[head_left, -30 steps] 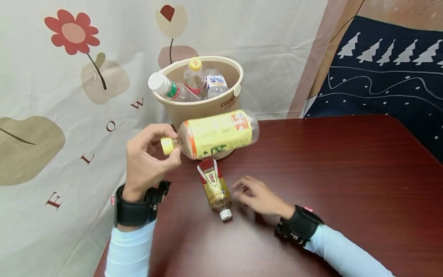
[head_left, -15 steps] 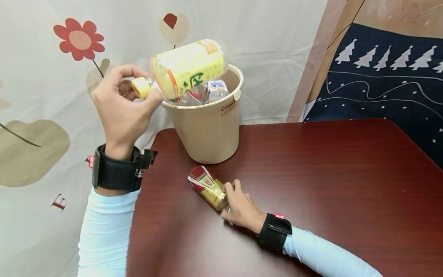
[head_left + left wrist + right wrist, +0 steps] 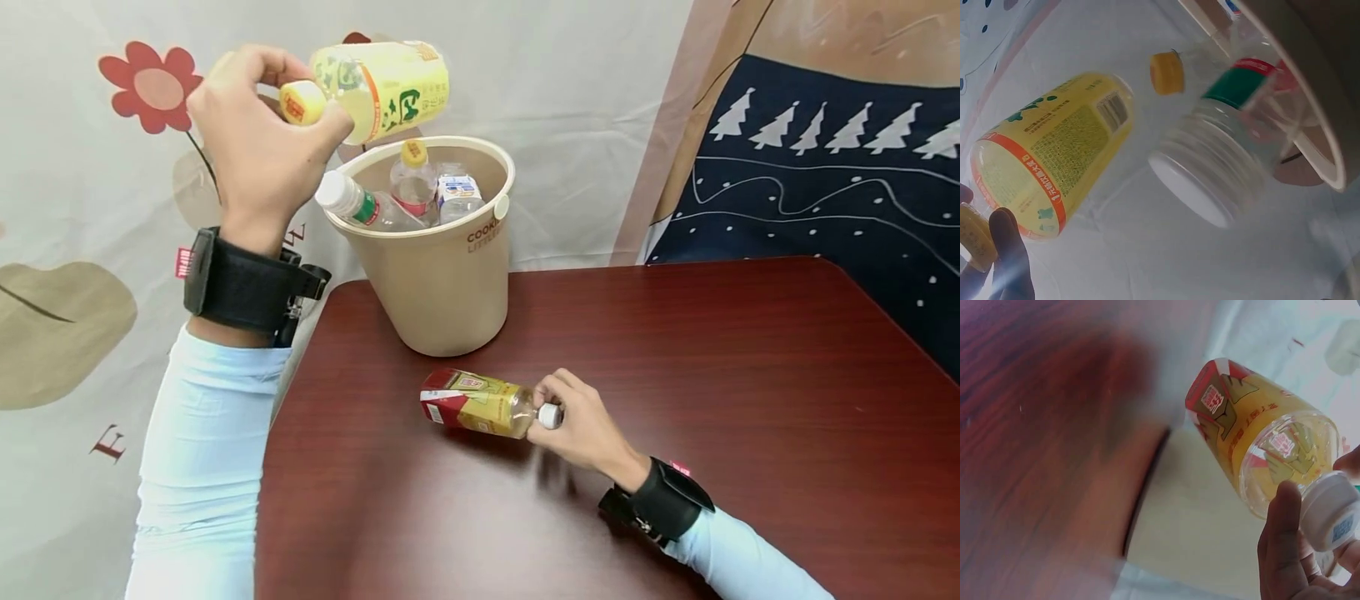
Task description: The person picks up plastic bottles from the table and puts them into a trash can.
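Observation:
My left hand [image 3: 262,150] pinches a yellow-labelled plastic bottle [image 3: 408,87] by the neck just below its yellow cap, and the bottle lies sideways above the bin's back left. In the left wrist view that bottle [image 3: 1060,144] hangs apart from the bin. My right hand [image 3: 581,421] grips a red-and-gold-labelled plastic bottle [image 3: 480,404] at the neck behind its white cap. This bottle points base-left, close over the table, with its shadow beneath. The right wrist view shows the thumb and fingers round the neck of the bottle [image 3: 1260,425].
A beige bin [image 3: 450,283] stands at the table's back left. Inside are several clear bottles, one with a white cap [image 3: 337,192] leaning out over the left rim, another with a yellow cap [image 3: 414,152]. A flower-print cloth hangs behind the dark red table [image 3: 712,375].
My left hand has raised the yellow-labelled bottle up and left, from before the bin to above it. My right hand has taken the red-and-gold bottle by the neck and turned it sideways.

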Tool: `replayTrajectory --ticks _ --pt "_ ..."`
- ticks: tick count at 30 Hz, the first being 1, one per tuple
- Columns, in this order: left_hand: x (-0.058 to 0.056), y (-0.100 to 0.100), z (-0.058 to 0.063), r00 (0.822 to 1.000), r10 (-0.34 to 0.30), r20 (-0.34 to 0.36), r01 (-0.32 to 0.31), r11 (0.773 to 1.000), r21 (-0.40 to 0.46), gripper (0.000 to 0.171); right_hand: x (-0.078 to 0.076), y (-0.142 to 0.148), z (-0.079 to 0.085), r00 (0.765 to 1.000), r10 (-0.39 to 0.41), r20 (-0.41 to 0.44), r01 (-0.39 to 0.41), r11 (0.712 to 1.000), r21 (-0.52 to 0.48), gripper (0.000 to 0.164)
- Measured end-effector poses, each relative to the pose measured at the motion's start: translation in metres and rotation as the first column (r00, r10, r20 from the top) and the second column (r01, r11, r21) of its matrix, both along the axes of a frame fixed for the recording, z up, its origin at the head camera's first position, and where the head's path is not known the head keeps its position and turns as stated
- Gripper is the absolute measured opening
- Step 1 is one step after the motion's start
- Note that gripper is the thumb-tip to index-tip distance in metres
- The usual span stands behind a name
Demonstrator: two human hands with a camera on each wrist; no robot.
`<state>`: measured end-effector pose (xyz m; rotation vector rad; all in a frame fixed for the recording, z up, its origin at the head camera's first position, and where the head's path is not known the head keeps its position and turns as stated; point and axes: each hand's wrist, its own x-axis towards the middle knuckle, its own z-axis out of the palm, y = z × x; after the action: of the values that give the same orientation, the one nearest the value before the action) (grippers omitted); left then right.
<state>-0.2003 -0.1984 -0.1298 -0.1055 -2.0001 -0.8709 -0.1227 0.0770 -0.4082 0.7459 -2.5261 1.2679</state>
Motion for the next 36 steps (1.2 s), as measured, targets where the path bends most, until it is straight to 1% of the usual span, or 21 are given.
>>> replayTrajectory --ticks 4,7,8,9,10,11,12,14,15,16,17,18,20,24,26,31,34,36 --pt "-0.008 0.007 0.001 1.0 -0.016 0.024 0.017 0.999 -0.044 0.017 0.001 0.005 0.003 1.0 -0.004 -0.004 0.004 1.0 -0.017 0.028" --pt "-0.013 0.011 -0.003 0.999 -0.028 0.045 0.032 0.995 -0.092 0.026 0.001 0.006 0.001 1.0 -0.005 0.005 0.005 1.0 -0.016 0.027" --pt "-0.014 0.012 -0.004 0.997 -0.028 0.071 0.037 0.992 -0.124 0.033 0.001 0.007 0.0 1.0 -0.005 0.006 0.005 1.0 -0.015 0.027" --pt "-0.014 0.013 -0.006 0.992 -0.035 0.121 0.053 0.987 -0.154 0.042 0.001 0.007 -0.001 1.0 -0.005 0.006 0.005 1.0 -0.015 0.027" --pt "-0.013 0.013 -0.007 0.983 -0.043 0.18 0.077 0.979 -0.188 0.052 0.001 0.008 -0.003 1.0 -0.005 0.008 0.005 1.0 -0.017 0.026" --pt "-0.011 0.014 -0.009 0.969 -0.05 0.242 0.105 0.97 -0.22 0.063 0.001 0.008 -0.004 1.0 -0.004 0.006 0.004 1.0 -0.016 0.026" --pt "-0.009 0.014 -0.009 0.95 -0.058 0.306 0.137 0.96 -0.244 0.072 0.001 0.009 -0.005 1.0 -0.003 0.007 0.003 1.0 -0.014 0.026" --pt "-0.004 0.013 -0.01 0.904 -0.062 0.424 0.195 0.94 -0.279 0.088 0.001 0.01 -0.007 1.0 -0.003 0.003 0.003 1.0 -0.011 0.026" --pt "-0.001 0.013 -0.01 0.883 -0.067 0.465 0.217 0.936 -0.276 0.092 0.0 0.011 -0.008 1.0 -0.003 0.001 0.003 1.0 -0.01 0.026" --pt "0.001 0.013 -0.01 0.872 -0.069 0.485 0.228 0.934 -0.277 0.093 0.0 0.012 -0.008 1.0 -0.005 0.001 0.005 1.0 -0.007 0.026" --pt "0.003 0.014 -0.01 0.867 -0.069 0.494 0.232 0.933 -0.276 0.093 0.0 0.013 -0.008 1.0 -0.007 0.001 0.007 1.0 -0.006 0.026" --pt "0.004 0.014 -0.009 0.865 -0.071 0.497 0.235 0.933 -0.274 0.092 0.0 0.014 -0.008 1.0 -0.008 0.005 0.008 1.0 -0.007 0.026" --pt "0.006 0.015 -0.007 0.866 -0.073 0.494 0.232 0.934 -0.27 0.09 0.0 0.015 -0.006 1.0 -0.013 0.014 0.013 1.0 -0.007 0.025" --pt "0.006 0.015 -0.005 0.878 -0.067 0.474 0.218 0.938 -0.271 0.086 0.0 0.017 -0.003 0.999 -0.017 0.042 0.017 1.0 -0.013 0.026" --pt "0.007 0.014 -0.005 0.876 -0.061 0.479 0.212 0.94 -0.268 0.084 0.001 0.017 -0.001 0.998 -0.013 0.054 0.014 1.0 -0.02 0.026" --pt "0.007 0.014 -0.006 0.869 -0.056 0.492 0.211 0.941 -0.265 0.082 0.0 0.019 0.0 0.999 -0.01 0.044 0.012 0.999 -0.038 0.027" --pt "0.007 0.015 -0.006 0.872 -0.052 0.487 0.209 0.938 -0.275 0.081 0.0 0.021 0.0 0.999 -0.01 0.035 0.012 0.999 -0.049 0.027" --pt "0.008 0.015 -0.006 0.878 -0.053 0.477 0.209 0.937 -0.28 0.078 0.0 0.023 0.001 0.999 -0.005 0.036 0.007 0.998 -0.057 0.028"
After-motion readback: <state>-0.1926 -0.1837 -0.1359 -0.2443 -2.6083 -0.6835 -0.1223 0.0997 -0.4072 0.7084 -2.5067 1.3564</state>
